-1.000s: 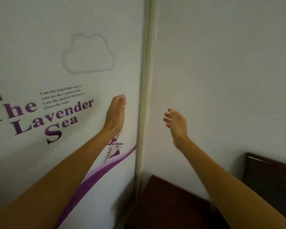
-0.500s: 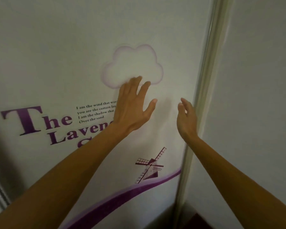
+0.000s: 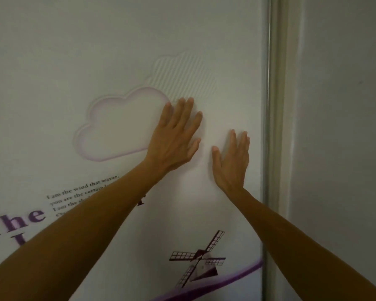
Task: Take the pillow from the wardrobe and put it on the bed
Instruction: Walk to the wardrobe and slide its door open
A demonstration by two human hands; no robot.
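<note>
A white wardrobe door (image 3: 52, 72) fills most of the view, printed with a cloud outline, purple lettering and a windmill. My left hand (image 3: 175, 137) lies flat on the door beside the cloud, fingers spread. My right hand (image 3: 232, 161) is pressed flat on the door too, just left of the metal edge strip (image 3: 276, 127). Neither hand holds anything. The door is closed over the wardrobe's inside, so no pillow shows, and no bed is in view.
A plain white wall (image 3: 343, 127) meets the door's metal edge on the right. A purple band (image 3: 226, 281) runs across the bottom of the door under the windmill (image 3: 197, 257).
Both hands have come from hanging in the air to flat against the door. The view has swung left and closer, and the dark furniture at the lower right has left the frame.
</note>
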